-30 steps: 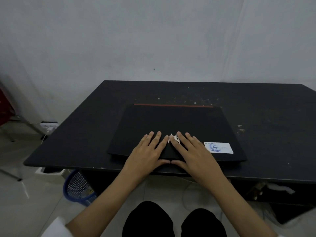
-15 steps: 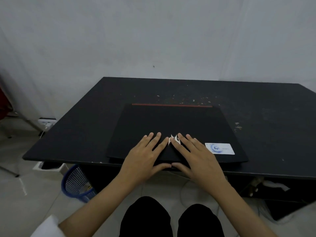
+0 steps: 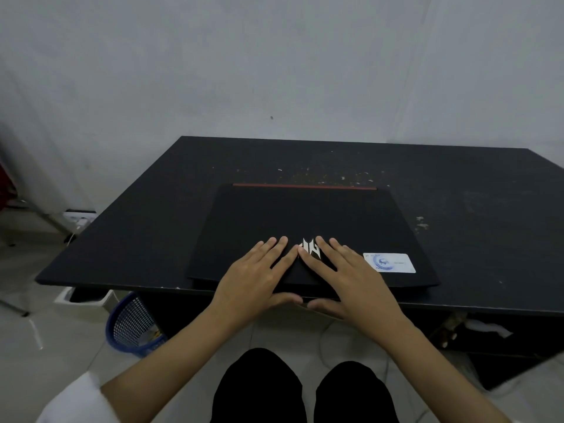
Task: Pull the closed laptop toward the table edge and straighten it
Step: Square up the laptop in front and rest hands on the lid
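The closed black laptop (image 3: 290, 215) lies on the black table (image 3: 473, 209), its front edge close to and roughly parallel with the table's near edge. A red strip (image 3: 305, 185) runs along its far edge, a silver logo (image 3: 311, 247) marks the lid, and a white sticker (image 3: 389, 262) sits at the near right. My left hand (image 3: 256, 276) and my right hand (image 3: 351, 279) lie flat on the near middle of the lid, index fingertips almost touching. Both thumbs hook over the laptop's front edge at the table rim.
Light specks dot the table behind the laptop. Under the table's left end stand a blue mesh basket (image 3: 131, 325) and a white bin (image 3: 85, 297). A power strip (image 3: 79, 216) lies on the floor at left. My dark-trousered knees (image 3: 259, 389) are below the table edge.
Both hands have drawn slightly toward me with the laptop, whose front edge now sits nearer the table's rim. The thumbs have dropped over that edge.
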